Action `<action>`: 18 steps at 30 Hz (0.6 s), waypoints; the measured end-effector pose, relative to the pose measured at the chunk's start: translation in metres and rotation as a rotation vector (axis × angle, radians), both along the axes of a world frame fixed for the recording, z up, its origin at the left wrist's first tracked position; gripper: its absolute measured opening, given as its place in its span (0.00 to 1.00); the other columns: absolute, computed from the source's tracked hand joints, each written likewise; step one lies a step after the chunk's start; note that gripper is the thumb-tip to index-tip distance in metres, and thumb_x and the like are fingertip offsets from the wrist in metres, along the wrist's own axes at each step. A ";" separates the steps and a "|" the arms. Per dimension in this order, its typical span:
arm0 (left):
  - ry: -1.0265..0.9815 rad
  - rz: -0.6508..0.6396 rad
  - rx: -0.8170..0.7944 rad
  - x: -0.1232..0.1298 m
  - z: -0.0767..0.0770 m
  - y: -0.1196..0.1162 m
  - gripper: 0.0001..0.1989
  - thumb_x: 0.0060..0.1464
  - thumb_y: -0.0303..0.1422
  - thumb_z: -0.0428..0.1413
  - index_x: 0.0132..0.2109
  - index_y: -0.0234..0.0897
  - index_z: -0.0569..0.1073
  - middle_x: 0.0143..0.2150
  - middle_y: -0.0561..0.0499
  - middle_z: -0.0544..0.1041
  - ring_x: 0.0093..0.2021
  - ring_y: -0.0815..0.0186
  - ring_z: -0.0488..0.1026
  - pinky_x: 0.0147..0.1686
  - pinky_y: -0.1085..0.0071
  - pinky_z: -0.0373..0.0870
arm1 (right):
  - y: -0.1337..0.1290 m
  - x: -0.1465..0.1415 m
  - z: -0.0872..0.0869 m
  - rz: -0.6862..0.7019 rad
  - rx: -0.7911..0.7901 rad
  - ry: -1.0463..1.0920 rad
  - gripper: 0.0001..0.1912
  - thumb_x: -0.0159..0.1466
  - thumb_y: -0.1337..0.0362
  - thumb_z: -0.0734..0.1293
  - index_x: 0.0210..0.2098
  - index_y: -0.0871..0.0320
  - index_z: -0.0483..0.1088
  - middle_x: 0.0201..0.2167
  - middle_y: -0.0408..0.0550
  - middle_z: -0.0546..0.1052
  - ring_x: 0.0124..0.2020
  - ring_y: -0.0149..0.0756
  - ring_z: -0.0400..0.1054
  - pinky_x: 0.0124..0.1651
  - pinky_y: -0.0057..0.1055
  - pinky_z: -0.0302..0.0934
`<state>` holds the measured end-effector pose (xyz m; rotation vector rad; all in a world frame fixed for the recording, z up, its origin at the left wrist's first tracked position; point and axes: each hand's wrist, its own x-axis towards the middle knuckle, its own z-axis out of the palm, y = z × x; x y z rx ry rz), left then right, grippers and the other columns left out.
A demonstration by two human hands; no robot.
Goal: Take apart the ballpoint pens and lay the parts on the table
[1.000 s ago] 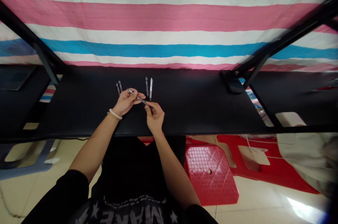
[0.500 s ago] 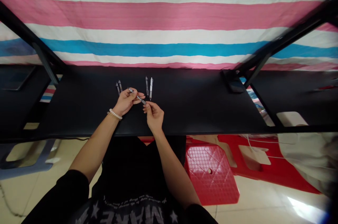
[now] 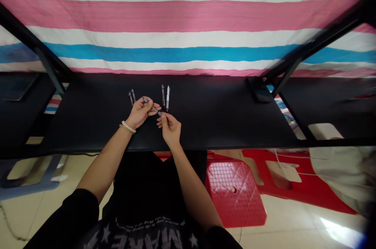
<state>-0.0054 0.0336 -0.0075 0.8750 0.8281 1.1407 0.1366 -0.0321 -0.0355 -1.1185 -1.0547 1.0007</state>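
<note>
Between my two hands a slim pen [image 3: 156, 110] is held at a slant above the black table. My left hand [image 3: 140, 111] pinches its upper end with thumb and fingers, the other fingers loosely bent. My right hand [image 3: 170, 127] is closed on its lower, grey end. Just beyond my hands lie a dark pen [image 3: 163, 95] and a white pen [image 3: 168, 97], side by side. Two more dark pens, one of them a clicker pen [image 3: 133, 94], lie to the left, partly hidden behind my left hand.
The black table [image 3: 217, 116] runs wide to both sides, with a striped cloth [image 3: 188, 16] behind it. A dark flat object [image 3: 259, 90] sits by the right support. Below the front edge stands a red stool [image 3: 235, 192].
My right hand has shifted very slightly left. The middle of the held pen now looks thinner between my hands. The pens on the table have not moved.
</note>
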 end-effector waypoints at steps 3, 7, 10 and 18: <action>-0.009 0.004 -0.018 0.001 0.001 0.000 0.21 0.50 0.42 0.69 0.38 0.37 0.66 0.36 0.50 0.84 0.38 0.64 0.84 0.37 0.71 0.79 | -0.001 0.002 0.000 -0.063 0.073 -0.091 0.13 0.67 0.55 0.69 0.44 0.55 0.79 0.38 0.49 0.80 0.34 0.36 0.76 0.37 0.34 0.73; -0.012 0.088 -0.061 0.002 0.003 0.001 0.18 0.54 0.40 0.67 0.38 0.37 0.67 0.35 0.51 0.83 0.39 0.66 0.83 0.40 0.72 0.79 | -0.002 0.004 0.001 -0.154 0.107 -0.147 0.10 0.67 0.57 0.69 0.43 0.53 0.80 0.41 0.50 0.79 0.41 0.39 0.76 0.42 0.35 0.73; -0.025 0.164 -0.087 0.002 0.003 0.004 0.16 0.57 0.40 0.65 0.39 0.37 0.68 0.34 0.52 0.83 0.38 0.66 0.83 0.40 0.73 0.79 | -0.002 0.004 0.001 -0.164 0.097 -0.107 0.11 0.67 0.56 0.69 0.44 0.54 0.79 0.40 0.49 0.79 0.39 0.38 0.76 0.41 0.35 0.73; -0.012 0.170 -0.067 0.003 0.000 0.004 0.17 0.57 0.42 0.65 0.39 0.38 0.67 0.35 0.52 0.83 0.39 0.66 0.83 0.41 0.72 0.79 | -0.002 0.002 -0.003 -0.158 0.022 -0.101 0.15 0.67 0.52 0.68 0.45 0.56 0.77 0.37 0.49 0.79 0.34 0.36 0.76 0.39 0.35 0.75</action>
